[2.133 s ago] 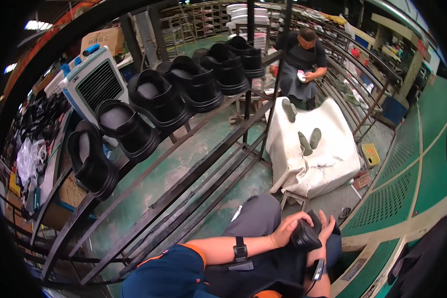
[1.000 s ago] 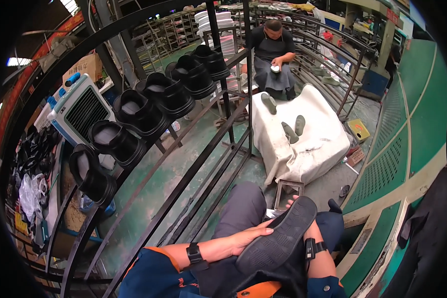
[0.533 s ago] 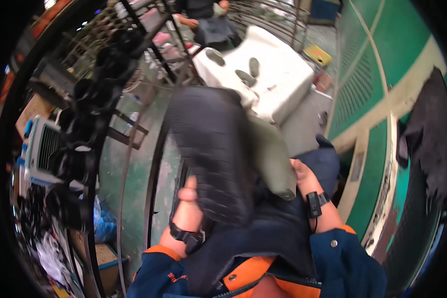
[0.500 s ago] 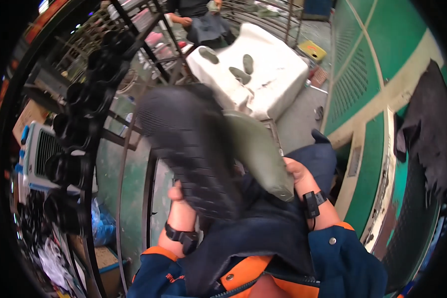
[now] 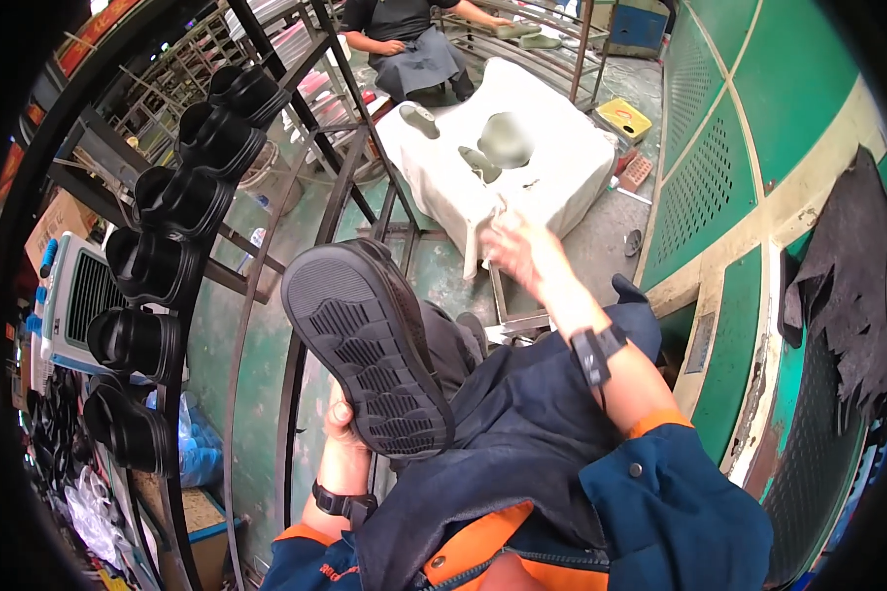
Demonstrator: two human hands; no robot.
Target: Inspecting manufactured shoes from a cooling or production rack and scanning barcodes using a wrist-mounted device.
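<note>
A black shoe [image 5: 370, 345] stands in my left hand [image 5: 338, 419], its ridged sole turned toward me. The thumb shows at the shoe's edge; the other fingers are hidden behind it. My right hand [image 5: 527, 256] reaches out toward the near edge of the white-covered table [image 5: 562, 187], fingers apart and slightly blurred, with nothing in them. Beyond it, a blurred olive-green shoe last [image 5: 506, 138] is in motion at the table. Two more lasts lie on the cover: a near one [image 5: 478, 163] beside the blur, and a farther one [image 5: 419, 120] at the left.
At my left, a black metal rack [image 5: 296, 414] carries a row of black shoes [image 5: 172, 202]. A co-worker [image 5: 409, 49] sits beyond the table, one hand by green lasts [image 5: 540, 41] on another rack. Green metal panels [image 5: 705, 167] and a hanging dark cloth [image 5: 838, 286] stand at right.
The olive-green shoe last has left my right hand and is now a blur over the table. That hand has moved forward and opened. My left hand still holds the black shoe.
</note>
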